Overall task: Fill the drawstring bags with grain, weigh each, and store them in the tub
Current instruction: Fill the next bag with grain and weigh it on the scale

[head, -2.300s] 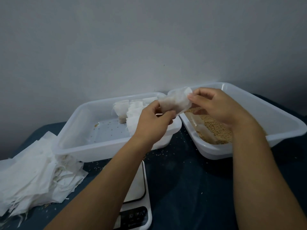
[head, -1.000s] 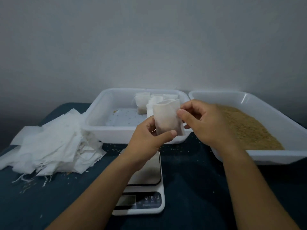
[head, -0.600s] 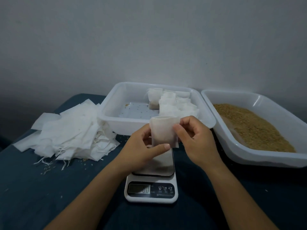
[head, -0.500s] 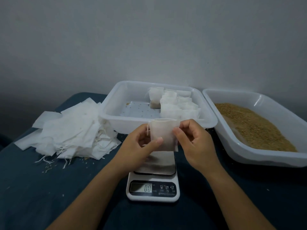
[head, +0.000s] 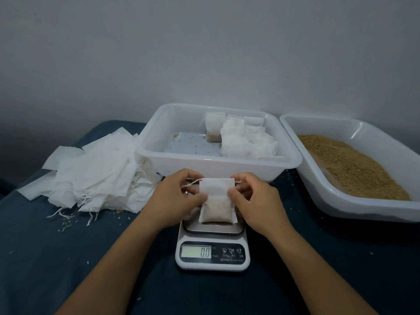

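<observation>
Grain fills the lower half of the bag (head: 217,206) that I hold upright over the scale (head: 212,245), both hands curled around its sides. My left hand (head: 179,201) pinches the left edge with thumb in front, and my right hand (head: 255,201) does the same on the right edge, so the top stays flat and nothing spills. A drawstring (head: 193,182) trails out from the upper left corner by my left fingers. The bag's bottom sits just at the steel plate, but the display (head: 196,251) reads zero, so I judge my hands carry its weight and it is not yet weighed; I would need to let go to get a reading. Beyond it the tub (head: 159,153) holds the filled bags (head: 246,142) stacked to its right side, close enough for an easy drop-off. To my right the grain tray (head: 336,198) sits within reach for refills, and the pile of empty bags (head: 97,169) lies to my left.
</observation>
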### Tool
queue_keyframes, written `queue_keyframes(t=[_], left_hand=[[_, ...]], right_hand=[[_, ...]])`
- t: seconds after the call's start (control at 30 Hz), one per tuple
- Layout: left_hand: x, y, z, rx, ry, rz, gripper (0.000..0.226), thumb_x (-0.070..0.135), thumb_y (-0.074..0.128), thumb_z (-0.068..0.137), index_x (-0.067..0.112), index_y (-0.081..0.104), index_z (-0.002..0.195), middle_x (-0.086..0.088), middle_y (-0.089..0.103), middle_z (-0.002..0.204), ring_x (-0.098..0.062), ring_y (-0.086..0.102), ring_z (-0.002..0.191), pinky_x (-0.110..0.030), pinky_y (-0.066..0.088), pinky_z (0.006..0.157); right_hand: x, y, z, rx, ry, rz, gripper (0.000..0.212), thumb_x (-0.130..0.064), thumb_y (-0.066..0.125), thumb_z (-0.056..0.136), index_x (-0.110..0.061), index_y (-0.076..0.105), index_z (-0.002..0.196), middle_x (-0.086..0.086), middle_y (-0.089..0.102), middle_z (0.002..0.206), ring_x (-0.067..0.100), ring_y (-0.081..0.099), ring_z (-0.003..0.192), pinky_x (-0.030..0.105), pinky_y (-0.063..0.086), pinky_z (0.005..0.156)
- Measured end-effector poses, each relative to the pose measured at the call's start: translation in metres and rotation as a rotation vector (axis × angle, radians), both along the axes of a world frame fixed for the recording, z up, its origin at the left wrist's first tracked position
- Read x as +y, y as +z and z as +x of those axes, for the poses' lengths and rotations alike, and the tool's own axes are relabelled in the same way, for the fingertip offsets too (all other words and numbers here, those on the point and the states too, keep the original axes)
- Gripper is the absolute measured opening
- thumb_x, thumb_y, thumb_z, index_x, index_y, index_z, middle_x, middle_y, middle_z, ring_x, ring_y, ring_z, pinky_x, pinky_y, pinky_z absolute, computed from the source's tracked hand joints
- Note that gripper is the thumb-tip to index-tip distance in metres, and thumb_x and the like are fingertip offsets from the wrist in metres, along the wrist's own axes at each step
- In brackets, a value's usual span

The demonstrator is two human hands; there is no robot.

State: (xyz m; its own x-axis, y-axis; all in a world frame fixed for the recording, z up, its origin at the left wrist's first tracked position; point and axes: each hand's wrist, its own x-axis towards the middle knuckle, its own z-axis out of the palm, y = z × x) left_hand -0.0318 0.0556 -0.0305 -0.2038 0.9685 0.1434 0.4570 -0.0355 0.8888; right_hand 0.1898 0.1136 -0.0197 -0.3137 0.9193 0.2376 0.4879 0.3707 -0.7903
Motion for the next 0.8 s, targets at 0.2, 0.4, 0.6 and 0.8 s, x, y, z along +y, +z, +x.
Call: queue_keyframes(t=[0.2,0.4,0.6,0.8], left_hand=[[0.006,-0.007,-0.01,0.01,0.16,-0.005,0.031,0.033,0.082,0.087,0.039,0.067,0.115,0.009,0.072,0.091,0.003,0.064,0.072,-0.013,0.049,0.059],[0.019,-0.026,-0.024,0.066,0.338,-0.073,0.014,0.03,0.073,0.094,0.029,0.072,0.108,0.012,0.068,0.092,-0.001,0.063,0.086,-0.029,0.053,0.086],[0.024,-0.031,-0.023,0.203,0.354,-0.082,0.014,0.025,0.07,0.093,0.029,0.072,0.107,0.02,0.066,0.085,-0.001,0.062,0.084,-0.025,0.046,0.081],[0.024,-0.029,-0.023,0.187,0.346,-0.105,0.014,0.025,0.071,0.093,0.029,0.073,0.106,0.019,0.069,0.088,-0.005,0.065,0.088,-0.027,0.05,0.086]], right_hand=[[0.025,-0.004,0.022,0.003,0.008,-0.102,0.032,-0.051,0.071,0.094,-0.044,0.061,0.124,-0.017,0.066,0.089,-0.008,0.061,0.085,0.011,0.044,0.068],[0.046,-0.031,0.032,-0.084,-0.132,-0.117,0.021,-0.043,0.065,0.1,-0.028,0.077,0.109,-0.008,0.073,0.087,0.008,0.068,0.082,0.021,0.047,0.068],[0.048,-0.037,0.031,-0.117,-0.099,-0.078,0.011,-0.039,0.069,0.098,-0.034,0.078,0.097,-0.012,0.073,0.081,0.005,0.067,0.078,0.02,0.048,0.069],[0.048,-0.038,0.031,-0.105,-0.103,-0.065,0.011,-0.037,0.07,0.097,-0.032,0.08,0.096,-0.011,0.074,0.082,0.005,0.067,0.078,0.02,0.048,0.07]])
